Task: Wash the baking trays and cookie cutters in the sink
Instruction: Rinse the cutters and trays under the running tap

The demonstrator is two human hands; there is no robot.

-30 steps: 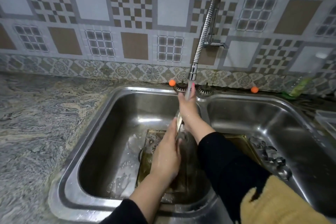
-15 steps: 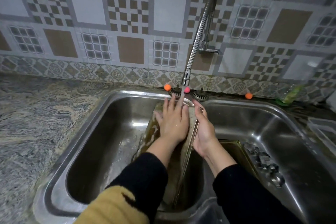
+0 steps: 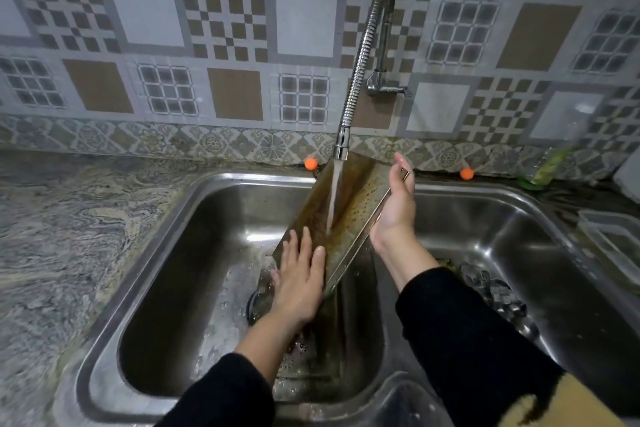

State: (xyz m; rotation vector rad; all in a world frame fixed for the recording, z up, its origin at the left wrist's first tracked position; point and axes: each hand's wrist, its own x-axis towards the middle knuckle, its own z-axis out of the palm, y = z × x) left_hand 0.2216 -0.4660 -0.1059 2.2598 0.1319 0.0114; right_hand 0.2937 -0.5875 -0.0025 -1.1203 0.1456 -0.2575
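Patterned tile backed the double sink [image 3: 166,253] where the right hand [image 3: 394,208], fingers curled on its far edge, propped a wet baking tray [image 3: 349,211] under the tap [image 3: 341,149] while the left hand [image 3: 299,274] lay flat near its lower end; slippery grip risked dropping.

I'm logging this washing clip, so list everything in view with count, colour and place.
baking tray: one held, brownish, tilted under the stream over the left basin
tap: one, chrome, on the wall, running
sink: one, steel, two basins
cookie cutters: several, metal, right basin
orange knobs: two, behind the sink
counter: grey marbled, left
green bottle: one, blurred, far right
left hand: flat on the tray's lower face
right hand: grip on the tray's right edge
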